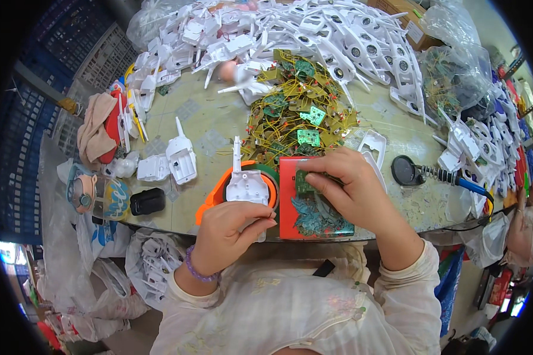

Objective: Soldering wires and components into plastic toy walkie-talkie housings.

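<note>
My left hand (234, 236) is closed in a pinch by the lower end of a white plastic housing (247, 187). Whatever its fingertips hold is too small to make out. The housing lies over a round orange tape dispenser (218, 194). My right hand (349, 186) reaches over a red tray (288, 216), thumb and forefinger closed on a small green circuit board (303, 184). Dark green leafy-looking pieces (317, 219) lie in the tray below that hand. Just beyond is a heap of wired circuit boards (299, 112) with yellow leads.
White plastic housings (349, 41) are piled along the back. At right, a blue-handled soldering iron (471, 184) rests in a spring holder beside a round black dish (405, 170). A black case (148, 202) and a bottle (109, 198) stand left. Two white shells (180, 158) lie nearby.
</note>
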`<state>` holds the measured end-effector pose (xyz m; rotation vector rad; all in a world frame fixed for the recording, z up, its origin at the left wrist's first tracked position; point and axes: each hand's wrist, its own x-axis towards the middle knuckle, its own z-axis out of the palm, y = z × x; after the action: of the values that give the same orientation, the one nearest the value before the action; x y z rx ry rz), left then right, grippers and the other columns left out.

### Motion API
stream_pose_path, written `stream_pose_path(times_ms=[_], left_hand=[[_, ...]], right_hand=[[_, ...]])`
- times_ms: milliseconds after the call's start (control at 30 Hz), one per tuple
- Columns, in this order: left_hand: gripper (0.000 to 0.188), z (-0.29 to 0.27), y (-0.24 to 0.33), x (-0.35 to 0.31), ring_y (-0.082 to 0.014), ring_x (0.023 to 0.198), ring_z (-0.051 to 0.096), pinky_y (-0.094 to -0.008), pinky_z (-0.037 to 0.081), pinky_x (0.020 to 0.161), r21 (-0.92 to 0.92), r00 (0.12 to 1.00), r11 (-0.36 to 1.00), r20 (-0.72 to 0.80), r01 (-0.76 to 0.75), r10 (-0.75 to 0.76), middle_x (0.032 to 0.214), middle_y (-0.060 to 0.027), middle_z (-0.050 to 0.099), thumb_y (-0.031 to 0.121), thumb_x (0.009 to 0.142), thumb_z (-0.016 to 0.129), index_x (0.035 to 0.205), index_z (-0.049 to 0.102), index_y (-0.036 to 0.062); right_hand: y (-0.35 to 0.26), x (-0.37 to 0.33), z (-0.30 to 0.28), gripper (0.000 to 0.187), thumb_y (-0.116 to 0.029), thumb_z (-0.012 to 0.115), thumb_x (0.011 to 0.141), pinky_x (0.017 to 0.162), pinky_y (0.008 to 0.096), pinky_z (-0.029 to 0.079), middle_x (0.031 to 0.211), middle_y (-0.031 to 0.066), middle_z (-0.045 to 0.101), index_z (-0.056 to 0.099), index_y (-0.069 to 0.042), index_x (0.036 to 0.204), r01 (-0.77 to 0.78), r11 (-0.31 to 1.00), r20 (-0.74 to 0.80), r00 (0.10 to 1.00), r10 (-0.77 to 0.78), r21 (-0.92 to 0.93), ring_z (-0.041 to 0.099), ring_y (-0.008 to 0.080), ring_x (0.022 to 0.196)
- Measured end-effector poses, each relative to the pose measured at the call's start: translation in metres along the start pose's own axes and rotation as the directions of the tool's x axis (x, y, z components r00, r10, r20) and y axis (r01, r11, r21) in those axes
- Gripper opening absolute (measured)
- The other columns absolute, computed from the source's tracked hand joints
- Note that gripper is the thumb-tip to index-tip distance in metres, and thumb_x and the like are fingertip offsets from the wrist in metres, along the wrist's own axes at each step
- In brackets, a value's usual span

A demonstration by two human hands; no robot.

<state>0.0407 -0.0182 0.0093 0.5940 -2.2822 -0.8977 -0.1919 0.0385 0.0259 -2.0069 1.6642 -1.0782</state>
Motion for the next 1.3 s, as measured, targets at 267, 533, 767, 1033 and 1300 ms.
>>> stream_pose_path(times_ms=[267, 533, 767, 1033, 1300], left_hand=[[0.013, 0.011, 0.001, -0.002, -0.0233, 0.071, 0.066, -0.0305, 0.051, 0.064, -0.083, 0.994, 0.996, -0.100, 0.028, -0.036, 0.080, -0.0083, 0.068, 0.000, 0.073, 0.071, 0.085, 0.066, 0.0031], [0.014, 0.016, 0.001, -0.005, -0.0233, 0.073, 0.065, -0.0309, 0.050, 0.067, -0.126, 0.982, 0.989, -0.162, 0.078, -0.098, 0.080, -0.0081, 0.067, -0.002, 0.072, 0.068, 0.084, 0.065, 0.0029], [0.012, 0.018, 0.007, -0.002, -0.0230, 0.074, 0.064, -0.0304, 0.050, 0.067, -0.153, 0.982, 0.985, -0.152, 0.085, -0.108, 0.081, -0.0098, 0.066, -0.002, 0.073, 0.069, 0.084, 0.065, 0.0010], [0.016, 0.016, 0.007, -0.004, -0.0223, 0.073, 0.062, -0.0325, 0.046, 0.070, -0.028, 0.983, 0.999, -0.182, 0.030, -0.035, 0.080, -0.0057, 0.066, 0.001, 0.070, 0.073, 0.084, 0.068, 0.0051], [0.018, 0.017, 0.009, -0.008, -0.0206, 0.075, 0.061, -0.0334, 0.042, 0.072, -0.005, 0.982, 1.000, -0.190, -0.012, 0.011, 0.077, -0.0034, 0.065, 0.003, 0.069, 0.075, 0.084, 0.069, 0.0073]], right_hand=[[0.011, -0.003, -0.005, 0.015, -0.012, 0.064, 0.082, 0.077, 0.0385, 0.043, 0.089, 0.0071, 0.067, 0.068, -0.008, 0.095, -0.010, 0.998, -0.057, 0.998, 0.006, -0.055, 0.058, 0.0280, 0.083], [0.013, 0.007, -0.022, 0.047, 0.012, 0.054, 0.067, 0.095, 0.0401, 0.044, 0.119, 0.0097, 0.061, 0.065, -0.006, 0.109, 0.336, 0.940, 0.341, 0.878, -0.335, 0.058, 0.054, 0.0314, 0.112], [0.002, -0.002, -0.019, 0.029, -0.017, 0.074, 0.074, 0.075, 0.0388, 0.045, 0.090, 0.0109, 0.060, 0.065, -0.007, 0.100, 0.156, 0.968, 0.153, 0.980, -0.126, -0.199, 0.058, 0.0297, 0.085], [0.001, -0.014, 0.009, 0.022, -0.026, 0.072, 0.077, 0.066, 0.0379, 0.039, 0.071, 0.0054, 0.056, 0.059, -0.008, 0.080, 0.031, 0.936, -0.128, 0.988, -0.081, -0.351, 0.056, 0.0262, 0.071], [0.017, -0.001, 0.015, 0.020, -0.024, 0.071, 0.078, 0.065, 0.0383, 0.039, 0.072, 0.0045, 0.059, 0.058, -0.009, 0.078, -0.087, 0.935, -0.305, 0.952, -0.023, -0.343, 0.057, 0.0241, 0.071]])
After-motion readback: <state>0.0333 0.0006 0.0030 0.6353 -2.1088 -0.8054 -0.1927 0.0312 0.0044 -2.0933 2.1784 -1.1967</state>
